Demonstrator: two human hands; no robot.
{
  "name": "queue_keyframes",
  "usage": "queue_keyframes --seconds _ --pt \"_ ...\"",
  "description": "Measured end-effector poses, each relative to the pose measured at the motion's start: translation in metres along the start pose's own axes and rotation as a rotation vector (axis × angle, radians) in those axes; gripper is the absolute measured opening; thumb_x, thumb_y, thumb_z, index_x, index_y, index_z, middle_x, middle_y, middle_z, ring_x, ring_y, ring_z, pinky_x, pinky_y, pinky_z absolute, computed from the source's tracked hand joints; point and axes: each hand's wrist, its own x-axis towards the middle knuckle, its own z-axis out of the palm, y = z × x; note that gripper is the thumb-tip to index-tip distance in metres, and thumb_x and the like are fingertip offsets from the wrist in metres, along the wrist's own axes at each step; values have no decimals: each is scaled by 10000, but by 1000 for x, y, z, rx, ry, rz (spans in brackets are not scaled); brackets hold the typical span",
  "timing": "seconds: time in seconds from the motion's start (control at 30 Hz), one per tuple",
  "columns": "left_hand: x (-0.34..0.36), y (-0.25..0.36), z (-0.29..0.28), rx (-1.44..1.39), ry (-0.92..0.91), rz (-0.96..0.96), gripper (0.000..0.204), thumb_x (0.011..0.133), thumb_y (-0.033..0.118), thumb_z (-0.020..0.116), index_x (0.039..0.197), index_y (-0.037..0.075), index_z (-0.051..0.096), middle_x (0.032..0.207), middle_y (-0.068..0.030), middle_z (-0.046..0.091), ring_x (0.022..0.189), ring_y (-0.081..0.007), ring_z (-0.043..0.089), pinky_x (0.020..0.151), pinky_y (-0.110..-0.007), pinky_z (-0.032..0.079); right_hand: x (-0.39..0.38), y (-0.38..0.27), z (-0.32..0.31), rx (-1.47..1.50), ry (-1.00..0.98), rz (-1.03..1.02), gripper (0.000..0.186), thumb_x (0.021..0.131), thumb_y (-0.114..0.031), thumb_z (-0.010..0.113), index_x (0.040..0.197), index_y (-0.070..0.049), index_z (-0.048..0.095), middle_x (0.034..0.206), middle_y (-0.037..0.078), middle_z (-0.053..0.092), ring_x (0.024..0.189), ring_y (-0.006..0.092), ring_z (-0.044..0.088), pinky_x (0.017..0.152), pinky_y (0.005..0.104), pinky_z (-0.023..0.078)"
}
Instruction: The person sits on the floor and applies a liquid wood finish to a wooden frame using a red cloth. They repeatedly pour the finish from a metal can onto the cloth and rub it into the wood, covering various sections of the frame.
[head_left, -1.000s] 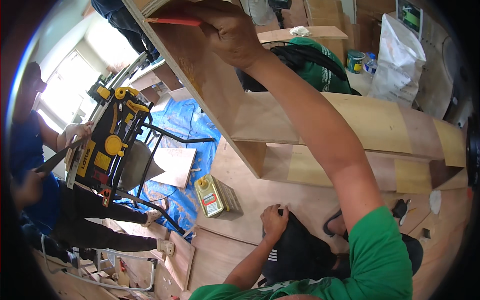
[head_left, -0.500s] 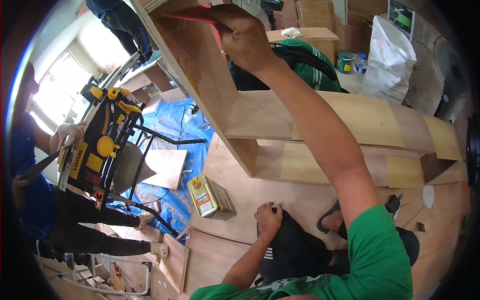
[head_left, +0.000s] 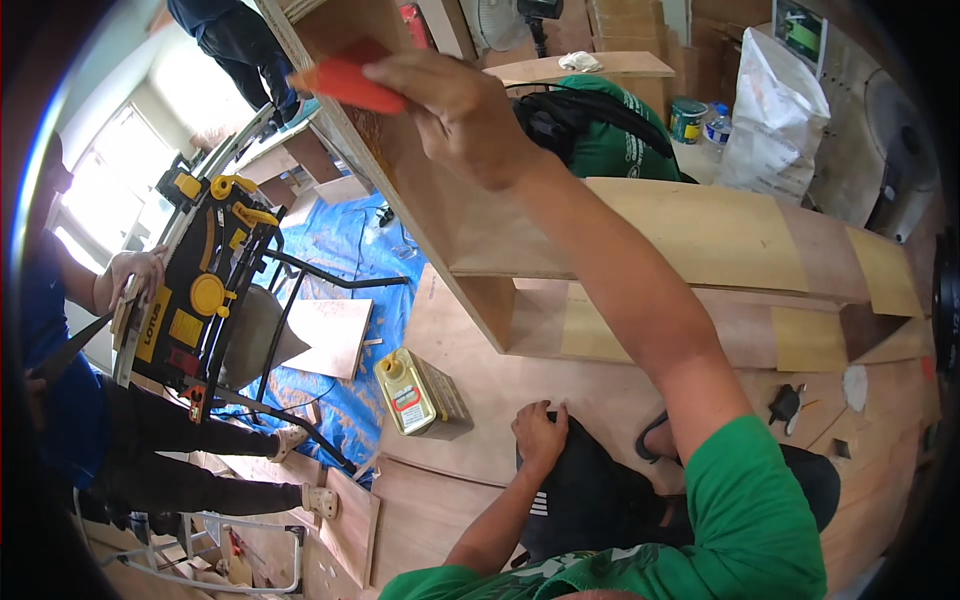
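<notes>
Tall upright plywood cabinet panel (head_left: 400,170): stiff, likely heavy, sharp front edge running toward 11 o'clock; floor beside it crowded by a yellow table saw on black stand (head_left: 205,290) at 9 o'clock. Right hand (head_left: 455,110) at 12 o'clock, fingers closed on a flat orange-red carpenter's pencil (head_left: 345,82), tip on the panel; light, rigid, held near its back end. Left hand (head_left: 540,435) rests loosely curled on the black-trousered knee (head_left: 590,500), empty.

At my 9 o'clock: yellow table saw (head_left: 195,300) | 8 o'clock: glue bottle (head_left: 403,393) | 1 o'clock: white sack (head_left: 775,105) | 10 o'clock: blue tarp (head_left: 345,250)
</notes>
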Motion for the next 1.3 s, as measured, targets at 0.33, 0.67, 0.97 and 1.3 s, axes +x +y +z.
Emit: queue_keyframes --seconds 0.33,0.67,0.97,1.3 --pt "1 -3 1 -25 38 7 418 914 395 649 1077 19 734 1103 -165 695 1110 -342 609 1011 -470 423 8 52 -30 -90 -30 -15 375 866 -23 661 1229 -111 696 1200 108 704 1110 335 650 975 414 529" --pt "1 -3 5 15 133 52 367 900 360 673 1002 14 741 1003 -186 712 990 -378 646 898 -489 485 31 92 16 -69 130 -88 280 898 -96 622 1160 -119 718 1104 109 727 1067 313 669 942 429 538" --pt "1 -3 1 25 58 9 395 906 390 666 1033 23 742 1035 -176 707 1035 -357 634 953 -473 452 16 103 -6 -128 27 -158 313 921 -55 590 1175 -173 730 1149 59 727 1059 280 678 938 414 539" --pt "1 -2 3 -8 144 75 377 905 357 679 968 -8 747 933 -211 714 913 -397 663 865 -490 497 29 120 20 -181 150 -144 314 917 -37 593 1164 -184 720 1147 26 725 1059 255 685 910 400 559"
